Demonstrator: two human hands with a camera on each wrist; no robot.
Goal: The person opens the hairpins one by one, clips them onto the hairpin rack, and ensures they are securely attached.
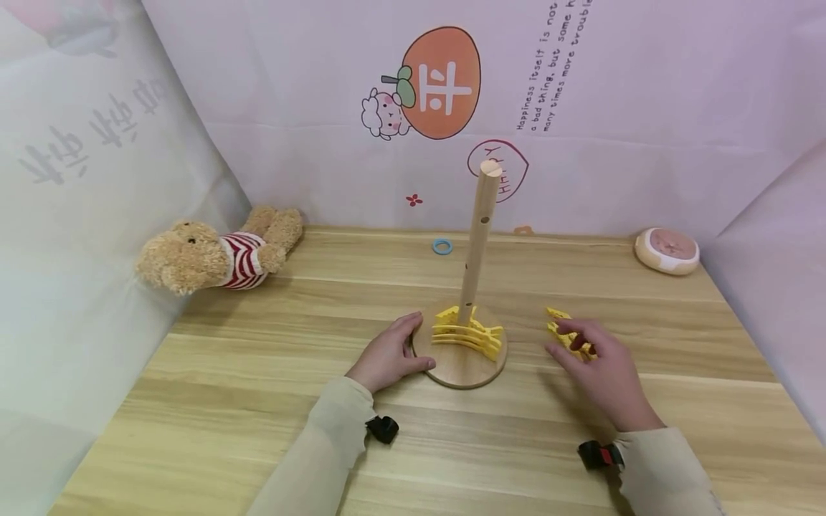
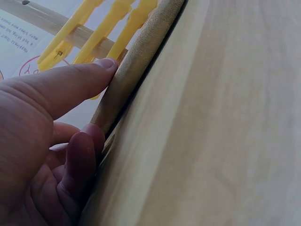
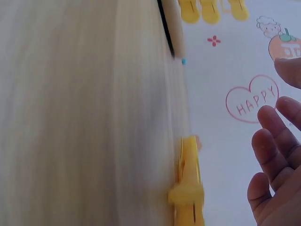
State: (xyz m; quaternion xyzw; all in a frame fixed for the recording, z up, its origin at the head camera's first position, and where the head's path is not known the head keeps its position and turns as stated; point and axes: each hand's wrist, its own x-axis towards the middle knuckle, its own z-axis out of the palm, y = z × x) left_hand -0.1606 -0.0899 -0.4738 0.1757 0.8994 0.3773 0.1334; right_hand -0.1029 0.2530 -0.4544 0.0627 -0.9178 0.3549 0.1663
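Note:
A round wooden base [image 1: 461, 374] carries an upright wooden post [image 1: 477, 244] with holes along it. My left hand [image 1: 390, 352] grips the base's left rim, thumb on top and fingertips against the edge in the left wrist view. Several thin, curved yellow plastic pieces [image 1: 467, 337] surround the post's foot; their exact kind is unclear. My right hand [image 1: 603, 369] hovers, fingers spread and slightly bent, over more yellow pieces [image 1: 560, 337] on the table to the right. In the right wrist view, a gap separates those fingers from a yellow piece [image 3: 188, 188].
A blue ring [image 1: 442, 246] lies behind the base. A teddy bear [image 1: 222, 256] in a striped top rests on its side at the left wall. At the back right sits a round pink-and-white object [image 1: 667, 251]. Printed cloth [image 1: 290, 107] walls the wooden table [image 1: 258, 401].

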